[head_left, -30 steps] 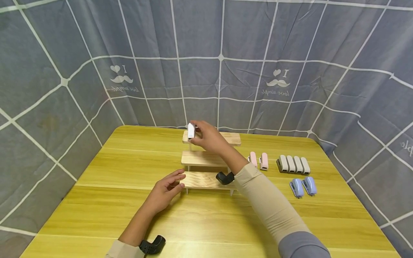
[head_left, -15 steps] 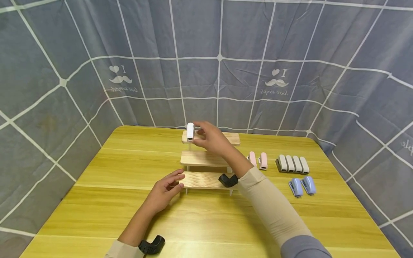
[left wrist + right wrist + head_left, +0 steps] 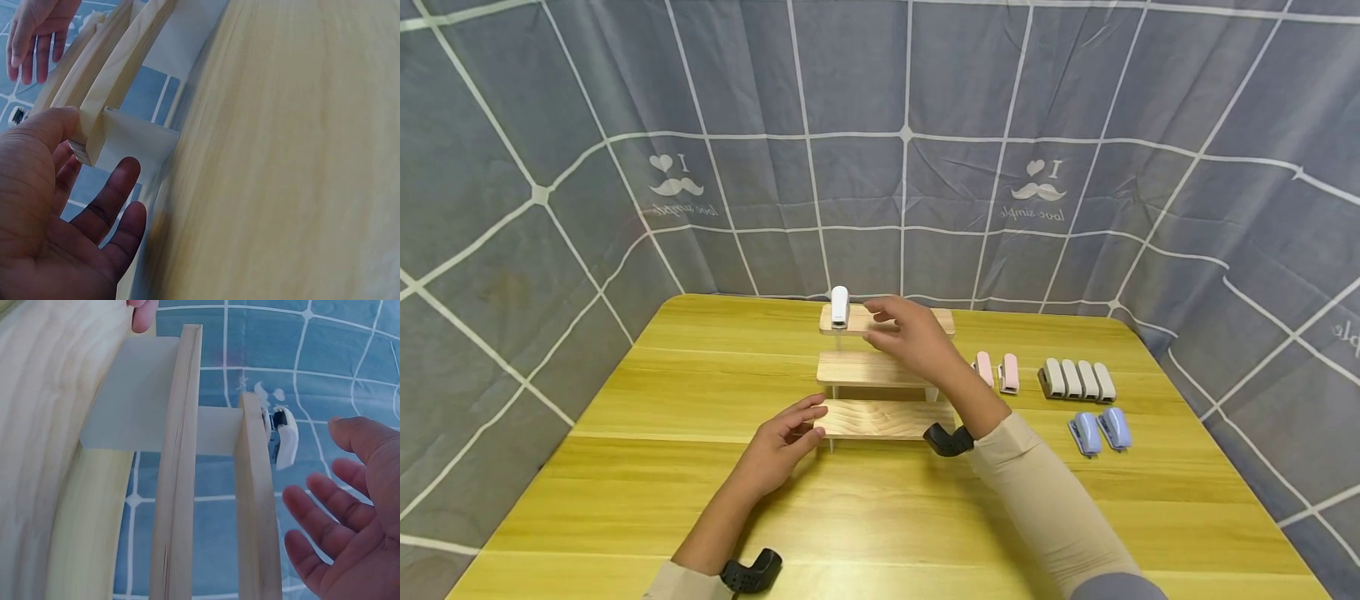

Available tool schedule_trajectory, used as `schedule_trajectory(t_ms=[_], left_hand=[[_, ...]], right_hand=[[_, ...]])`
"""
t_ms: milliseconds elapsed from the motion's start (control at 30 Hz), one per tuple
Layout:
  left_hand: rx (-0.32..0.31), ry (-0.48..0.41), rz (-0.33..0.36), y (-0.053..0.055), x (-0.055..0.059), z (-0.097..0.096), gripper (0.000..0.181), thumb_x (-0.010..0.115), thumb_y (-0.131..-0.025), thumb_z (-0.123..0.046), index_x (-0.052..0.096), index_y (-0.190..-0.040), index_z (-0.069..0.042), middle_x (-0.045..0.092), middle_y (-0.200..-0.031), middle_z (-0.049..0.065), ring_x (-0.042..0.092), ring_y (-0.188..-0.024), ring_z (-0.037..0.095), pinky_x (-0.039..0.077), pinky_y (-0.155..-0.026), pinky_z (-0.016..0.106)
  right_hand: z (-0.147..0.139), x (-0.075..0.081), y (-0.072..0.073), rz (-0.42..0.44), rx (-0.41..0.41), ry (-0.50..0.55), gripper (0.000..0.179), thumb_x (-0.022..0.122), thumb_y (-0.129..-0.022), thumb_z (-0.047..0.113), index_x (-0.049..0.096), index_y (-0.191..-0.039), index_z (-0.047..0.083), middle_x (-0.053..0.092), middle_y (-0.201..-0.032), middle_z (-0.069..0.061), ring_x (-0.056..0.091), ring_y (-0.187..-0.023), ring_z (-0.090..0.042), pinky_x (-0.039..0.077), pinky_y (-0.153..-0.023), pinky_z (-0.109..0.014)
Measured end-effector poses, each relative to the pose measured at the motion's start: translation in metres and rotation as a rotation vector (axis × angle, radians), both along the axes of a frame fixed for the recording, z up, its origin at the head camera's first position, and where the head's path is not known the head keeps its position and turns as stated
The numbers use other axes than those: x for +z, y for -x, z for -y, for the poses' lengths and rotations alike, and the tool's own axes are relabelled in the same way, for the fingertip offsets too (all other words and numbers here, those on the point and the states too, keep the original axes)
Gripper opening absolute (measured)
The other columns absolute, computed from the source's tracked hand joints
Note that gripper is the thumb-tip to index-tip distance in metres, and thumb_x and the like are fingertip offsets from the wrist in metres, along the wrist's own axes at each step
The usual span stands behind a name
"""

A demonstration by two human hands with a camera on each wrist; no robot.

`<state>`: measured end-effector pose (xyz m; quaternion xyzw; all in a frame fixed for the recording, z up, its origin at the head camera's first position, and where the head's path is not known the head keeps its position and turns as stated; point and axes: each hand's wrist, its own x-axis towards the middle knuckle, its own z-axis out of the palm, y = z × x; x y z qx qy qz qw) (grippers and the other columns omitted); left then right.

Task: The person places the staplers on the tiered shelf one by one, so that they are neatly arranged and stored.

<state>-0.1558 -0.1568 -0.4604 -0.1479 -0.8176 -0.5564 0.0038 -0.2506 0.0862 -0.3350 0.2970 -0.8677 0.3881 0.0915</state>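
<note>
A three-tier wooden stand (image 3: 883, 419) stands at the middle of the table. On the left end of its top board sits a small white stapler (image 3: 839, 307), which shows side-on in the right wrist view. Just right of that stapler, my right hand (image 3: 917, 337) hovers over the top and middle boards with relaxed, parted fingers and holds nothing. My left hand (image 3: 782, 450) pinches the left end of the lowest board between thumb and forefinger. The left wrist view shows that thumb (image 3: 59, 122) on the board's edge, the other fingers spread loosely below.
Two pink staplers (image 3: 1008, 374) stand right of the stand, one partly behind my right forearm. Further right is a row of several white staplers (image 3: 1077, 380), with two light blue staplers (image 3: 1086, 434) in front. A grey curtain (image 3: 865, 183) hangs behind the wooden table (image 3: 647, 392).
My right hand has let go of the white stapler on the top board and moved off to the right. The left hand stays at the stand's lowest board.
</note>
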Motion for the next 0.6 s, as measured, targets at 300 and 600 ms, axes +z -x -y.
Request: schedule_trajectory(t_ms=[300,600], left_hand=[[-0.002,-0.022,-0.004,-0.001,0.0,-0.001,0.04,0.066,-0.098,-0.024,0.063,-0.133,-0.005,0.048,-0.149,0.005,0.057,-0.119,0.024,0.049,-0.094,0.031],[-0.002,-0.019,-0.007,0.0,-0.001,0.0,0.04,0.066,-0.098,-0.025,0.063,-0.133,-0.005,0.049,-0.149,0.002,0.056,-0.122,0.024,0.049,-0.095,0.031]], right_hand=[[-0.035,-0.004,-0.016,-0.078,-0.018,-0.019,0.04,0.072,-0.093,0.017,0.064,-0.13,0.004,0.066,-0.123,-0.01,0.064,-0.111,-0.025,0.049,-0.096,-0.047],[-0.084,-0.015,-0.034,-0.05,-0.071,-0.07,0.04,0.071,-0.094,0.023,0.064,-0.131,0.008,0.065,-0.122,-0.008,0.06,-0.113,-0.026,0.049,-0.092,-0.052]])
